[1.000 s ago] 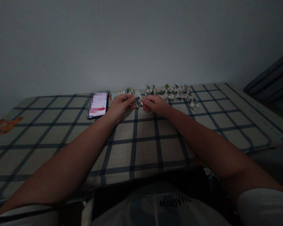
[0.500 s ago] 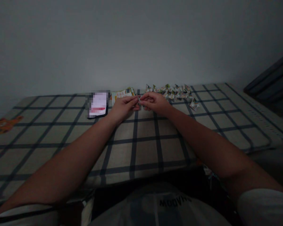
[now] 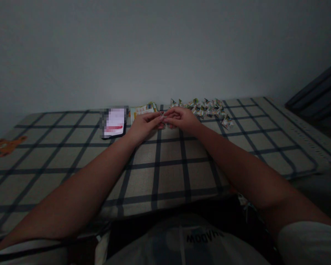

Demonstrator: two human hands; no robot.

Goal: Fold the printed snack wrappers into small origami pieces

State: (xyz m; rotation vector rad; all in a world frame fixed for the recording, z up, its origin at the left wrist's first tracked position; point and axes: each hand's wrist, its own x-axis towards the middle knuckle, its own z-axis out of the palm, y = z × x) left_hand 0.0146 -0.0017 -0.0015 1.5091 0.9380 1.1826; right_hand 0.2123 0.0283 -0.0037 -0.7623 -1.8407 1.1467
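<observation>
My left hand (image 3: 145,126) and my right hand (image 3: 180,119) meet fingertip to fingertip near the back of the checked cloth. Between them they pinch a small folded paper piece (image 3: 162,114), pale and thin-edged; the fingers cover most of it. Just behind my left hand lies a stack of printed paper sheets (image 3: 143,109), with green and yellow print. Beyond and to the right of my right hand stand several small folded paper pieces (image 3: 206,108) with pointed tips. One folded paper piece (image 3: 227,122) sits a little apart at their right end.
A phone (image 3: 115,122) with a lit, blurred screen lies left of my left hand. An orange flat object (image 3: 7,146) is at the far left. The blue-and-cream checked cloth (image 3: 171,176) covers the table, which meets a grey wall (image 3: 165,51) behind.
My fingers have shifted slightly around the small paper piece, the right fingertips closing in nearer to the left ones. Everything else stays where it was.
</observation>
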